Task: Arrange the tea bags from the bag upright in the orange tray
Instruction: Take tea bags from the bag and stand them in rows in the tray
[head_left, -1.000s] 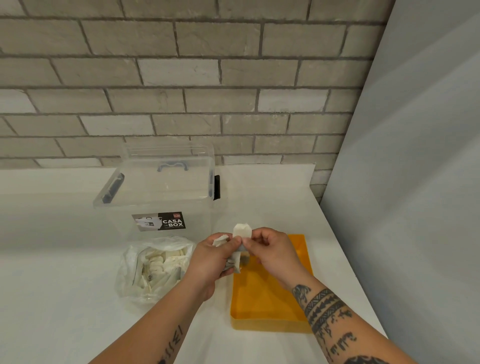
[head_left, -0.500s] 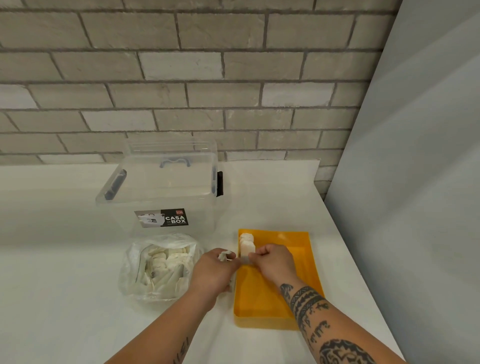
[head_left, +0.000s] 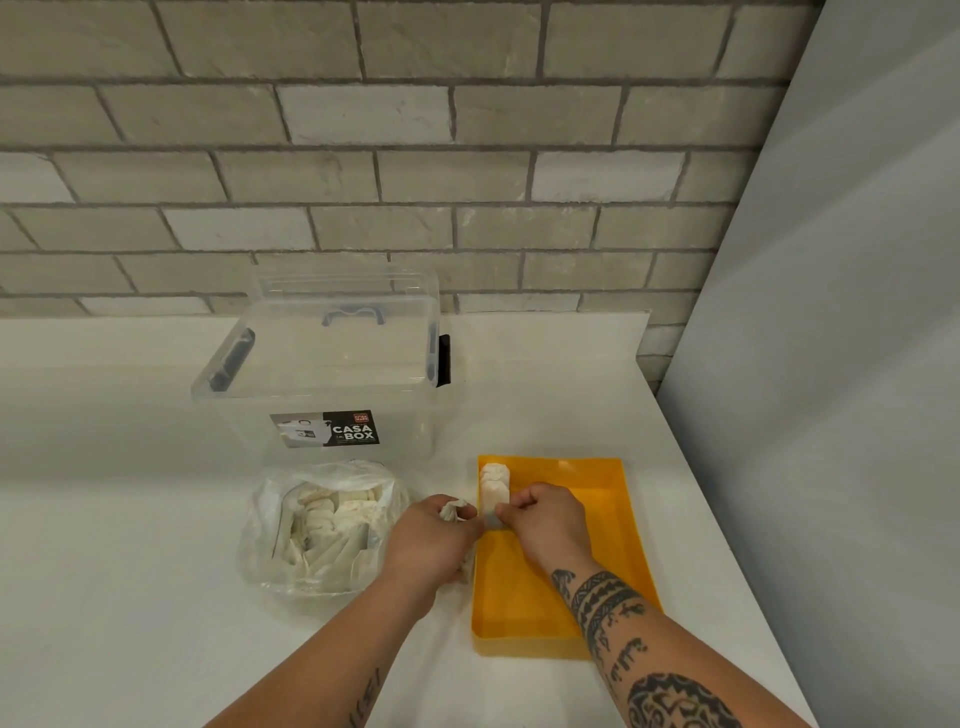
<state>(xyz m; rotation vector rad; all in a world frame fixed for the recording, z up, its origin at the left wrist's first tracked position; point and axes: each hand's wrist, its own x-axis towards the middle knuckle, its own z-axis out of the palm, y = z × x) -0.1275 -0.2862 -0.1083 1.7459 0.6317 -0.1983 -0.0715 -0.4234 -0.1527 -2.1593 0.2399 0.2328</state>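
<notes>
Lowering to the shallow orange plastic tray (head_left: 615, 525), your right hand (head_left: 545, 519) pinched another white paper tea bag (head_left: 493, 512) against the growing upright row (head_left: 494, 478) while your left hand (head_left: 428, 543) clutched spares (head_left: 451, 512).

The left hand (head_left: 431, 543) hides most of its tea bags (head_left: 451, 512); the upright row (head_left: 494, 483) is too small to count.

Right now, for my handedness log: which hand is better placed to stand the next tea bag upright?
Likely right: the right hand pinches a tea bag over the orange tray; the left hand grips spares beside it.
</notes>
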